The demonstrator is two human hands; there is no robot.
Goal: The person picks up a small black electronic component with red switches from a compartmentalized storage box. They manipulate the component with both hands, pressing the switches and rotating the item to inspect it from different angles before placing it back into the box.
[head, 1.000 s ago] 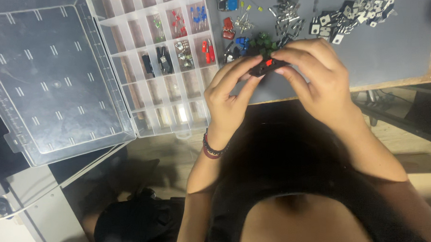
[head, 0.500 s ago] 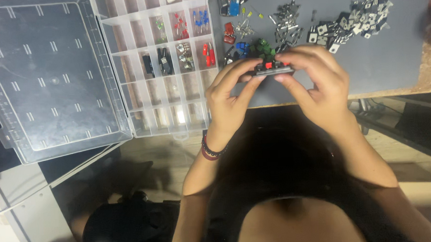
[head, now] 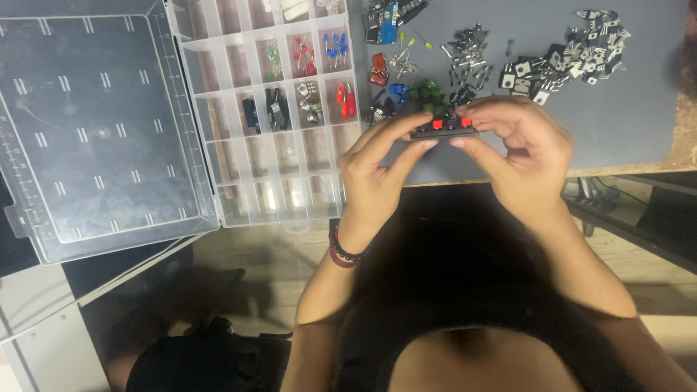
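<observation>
Both my hands hold a small black terminal block with red tabs, above the front edge of the desk.

My left hand (head: 375, 179) and my right hand (head: 521, 155) are each closed on one end of the terminal block (head: 443, 128), pinching it between thumb and fingertips. I judge it light and stiff, hard plastic, a little slippery, so the flat ends are the best place to grip and not the red tabs. Just behind it lie loose parts: green pieces (head: 431, 96) and a heap of black components (head: 560, 61). The open compartment box (head: 276, 106) is near my left hand. The free room is toward me, past the desk (head: 639, 124) edge.
</observation>
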